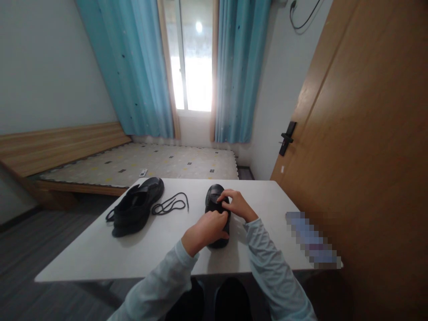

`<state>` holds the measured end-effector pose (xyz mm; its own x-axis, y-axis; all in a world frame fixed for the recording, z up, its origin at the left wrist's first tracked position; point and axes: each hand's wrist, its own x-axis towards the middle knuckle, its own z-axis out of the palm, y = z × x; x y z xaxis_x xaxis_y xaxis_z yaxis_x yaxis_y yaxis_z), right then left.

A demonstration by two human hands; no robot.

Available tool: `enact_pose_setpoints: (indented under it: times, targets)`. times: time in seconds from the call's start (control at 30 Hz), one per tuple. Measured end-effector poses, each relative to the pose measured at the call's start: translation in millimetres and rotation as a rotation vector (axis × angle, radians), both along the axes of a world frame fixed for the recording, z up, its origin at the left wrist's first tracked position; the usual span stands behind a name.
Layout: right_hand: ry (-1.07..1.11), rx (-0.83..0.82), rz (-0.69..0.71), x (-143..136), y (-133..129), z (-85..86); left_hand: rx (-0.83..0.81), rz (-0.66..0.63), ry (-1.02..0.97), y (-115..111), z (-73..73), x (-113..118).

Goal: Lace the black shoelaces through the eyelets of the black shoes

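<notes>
A black shoe (214, 192) rests on the white table (160, 256) in front of me, its toe pointing toward the window. My left hand (207, 228) is closed over the shoe's opening and side; its fingertips are partly hidden. With bent fingers, my right hand (236, 205) pinches at the tongue area near the front of the same shoe. To the left lies a second black shoe (129, 223), with a bit of dark lace showing by its heel. A loose black shoelace (170, 207) lies looped on the tabletop between the two shoes.
A blurred-out flat item (310, 240) lies at the table's right edge. Close on the right stands a wooden door (361, 156) with a black handle. Beyond the table is a bed with a patterned mattress (187, 160), below a window with blue curtains (140, 80).
</notes>
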<state>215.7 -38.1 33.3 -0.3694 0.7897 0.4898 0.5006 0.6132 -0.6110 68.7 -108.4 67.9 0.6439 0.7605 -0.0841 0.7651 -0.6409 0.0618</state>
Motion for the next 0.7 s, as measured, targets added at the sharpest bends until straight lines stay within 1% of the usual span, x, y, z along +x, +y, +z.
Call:
enact_pose_setpoints:
  times: [0.07, 0.13, 0.2, 0.27, 0.33, 0.4, 0.47, 0.53, 0.6, 0.7]
  targets:
    - [-0.013, -0.004, 0.017, -0.1, 0.0, -0.4, 0.007, 0.007, -0.023, -2.0, -1.5, -0.6]
    - [-0.015, -0.007, 0.030, 0.2, 0.3, -1.0, 0.009, -0.004, -0.080, -3.2, 0.5, -3.9]
    - [-0.024, -0.014, 0.045, 0.6, 0.6, -1.1, -0.004, -0.040, -0.187, -2.5, 7.7, -11.1]
    - [-0.044, -0.020, 0.064, 0.6, 0.5, -0.5, -0.021, -0.082, -0.326, 1.5, 18.7, -23.0]
    - [-0.064, -0.023, 0.082, 0.0, -0.3, 0.6, 0.047, -0.015, -0.418, 10.4, 28.2, -39.3]
    - [-0.073, -0.029, 0.080, -1.5, -1.5, 1.7, 0.158, 0.119, -0.440, 24.4, 30.6, -58.6]
    - [-0.074, -0.049, 0.059, -3.6, -2.7, 2.1, 0.195, 0.205, -0.400, 42.3, 23.8, -78.1]
    - [-0.063, -0.072, 0.031, -5.7, -3.4, 1.7, 0.184, 0.260, -0.365, 61.3, 9.8, -94.4]
    - [-0.035, -0.089, 0.014, -7.4, -3.6, 0.4, 0.158, 0.266, -0.329, 78.4, -7.6, -105.2]
    - [-0.004, -0.090, 0.004, -9.1, -2.8, -2.4, 0.130, 0.241, -0.235, 97.1, -33.1, -111.6]
